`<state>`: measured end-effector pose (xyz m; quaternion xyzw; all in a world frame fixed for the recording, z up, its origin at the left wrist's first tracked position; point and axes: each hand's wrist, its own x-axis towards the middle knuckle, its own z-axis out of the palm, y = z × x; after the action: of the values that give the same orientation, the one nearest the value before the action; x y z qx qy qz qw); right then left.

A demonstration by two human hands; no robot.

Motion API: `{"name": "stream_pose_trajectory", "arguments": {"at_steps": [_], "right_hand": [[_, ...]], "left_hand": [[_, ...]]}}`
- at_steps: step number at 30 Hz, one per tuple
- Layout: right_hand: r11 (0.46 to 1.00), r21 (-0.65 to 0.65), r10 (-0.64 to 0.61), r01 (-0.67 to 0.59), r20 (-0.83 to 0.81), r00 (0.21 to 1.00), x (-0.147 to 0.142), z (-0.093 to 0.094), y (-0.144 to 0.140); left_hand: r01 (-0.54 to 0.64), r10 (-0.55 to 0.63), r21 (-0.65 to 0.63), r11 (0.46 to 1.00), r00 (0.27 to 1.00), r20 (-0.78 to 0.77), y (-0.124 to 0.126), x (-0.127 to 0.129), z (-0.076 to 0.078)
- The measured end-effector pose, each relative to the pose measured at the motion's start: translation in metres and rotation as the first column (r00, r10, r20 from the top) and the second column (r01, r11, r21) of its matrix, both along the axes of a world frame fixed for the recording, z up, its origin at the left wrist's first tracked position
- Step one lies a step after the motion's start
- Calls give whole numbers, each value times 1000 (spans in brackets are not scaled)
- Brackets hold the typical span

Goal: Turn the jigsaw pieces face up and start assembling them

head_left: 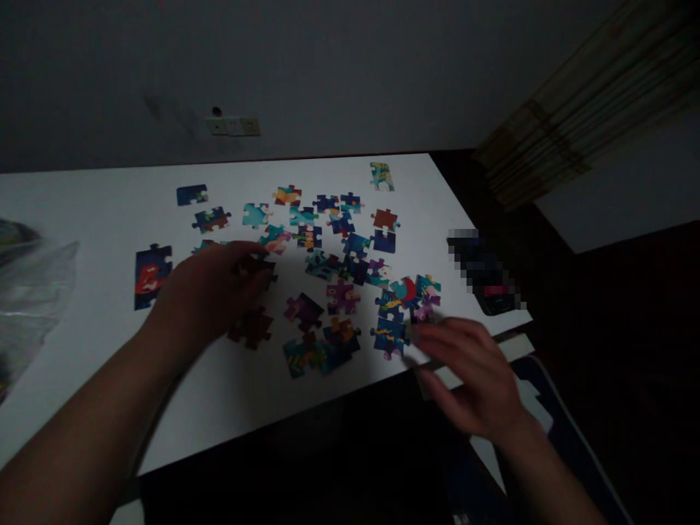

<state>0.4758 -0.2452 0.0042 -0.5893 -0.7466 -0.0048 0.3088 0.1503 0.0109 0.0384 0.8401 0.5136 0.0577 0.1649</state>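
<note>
On the white table (213,408) lie several colourful jigsaw puzzle pieces, most of them loose and a few grouped close together. My left hand (211,288) reaches over the left part of the spread, thumb and fingers closed on a dark puzzle piece (267,271) that they partly cover. Below it lies a brown-red piece (252,327). By the front right edge, my right hand (473,372) is open, its fingers apart, beside a blue piece with an orange pattern (389,335). A blue piece with a red figure (153,275) rests left of my left hand.
A clear plastic bag (38,292) lies at the table's left side. Near the right edge is a dark, partly pixelated object (486,281). Behind the table, sockets (234,127) are set in the wall, and a curtain (536,146) hangs at right.
</note>
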Motion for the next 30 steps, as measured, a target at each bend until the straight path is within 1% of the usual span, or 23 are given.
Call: {"name": "stream_pose_trajectory", "arguments": {"at_steps": [2,4,6,8,10,11,13,14,16,17,19,21,23,24,25,27,30], "right_hand": [[997,-74,15,-8,83,996,-16,-20,-14],[999,-48,-4,10,132,991,-30,-30,-20],[999,47,-13,6,154,988,-38,-33,-20],[993,117,18,-36,158,987,-40,-32,-17],[989,120,67,-86,147,987,-38,-30,-14],[988,111,89,-105,141,986,-37,-30,-14],[987,106,110,-122,116,987,-35,-30,-16],[987,116,98,-108,87,991,-34,-32,-18],[991,134,21,-19,-17,1000,-34,-36,-23],[991,128,-31,41,-79,996,-34,-38,-25],[981,128,-120,142,-166,979,-33,-42,-28],[957,190,-181,218,-197,964,-31,-45,-30],[921,249,-237,299,-250,939,-27,-47,-29],[913,246,-252,326,-288,924,-25,-48,-28],[916,219,-255,336,-326,910,-22,-48,-27],[942,137,-236,307,-379,895,-17,-48,-22],[970,37,-207,242,-406,890,-11,-47,-14]], "left_hand": [[14,-13,33,999,1000,-26,2,-1,-2],[70,-66,64,996,996,-61,3,-1,-2],[120,-109,117,986,989,-98,3,-1,-1],[128,-109,169,977,987,-119,2,-2,2],[110,-86,219,969,990,-115,-1,-2,7],[119,-94,239,964,989,-113,-2,-2,10],[201,-179,254,946,978,-106,-7,3,16],[266,-249,238,934,964,-97,-11,8,18],[410,-405,167,897,912,-66,-24,28,21],[474,-471,115,873,880,-55,-32,41,21],[562,-559,54,825,827,-68,-51,73,19],[598,-594,72,798,801,-77,-69,105,14],[606,-600,88,791,796,-83,-81,131,8],[599,-593,103,794,800,-91,-85,140,5],[590,-582,113,800,807,-99,-88,147,3],[566,-555,127,815,824,-113,-91,153,-1],[533,-522,135,835,846,-114,-92,150,-4]]}}
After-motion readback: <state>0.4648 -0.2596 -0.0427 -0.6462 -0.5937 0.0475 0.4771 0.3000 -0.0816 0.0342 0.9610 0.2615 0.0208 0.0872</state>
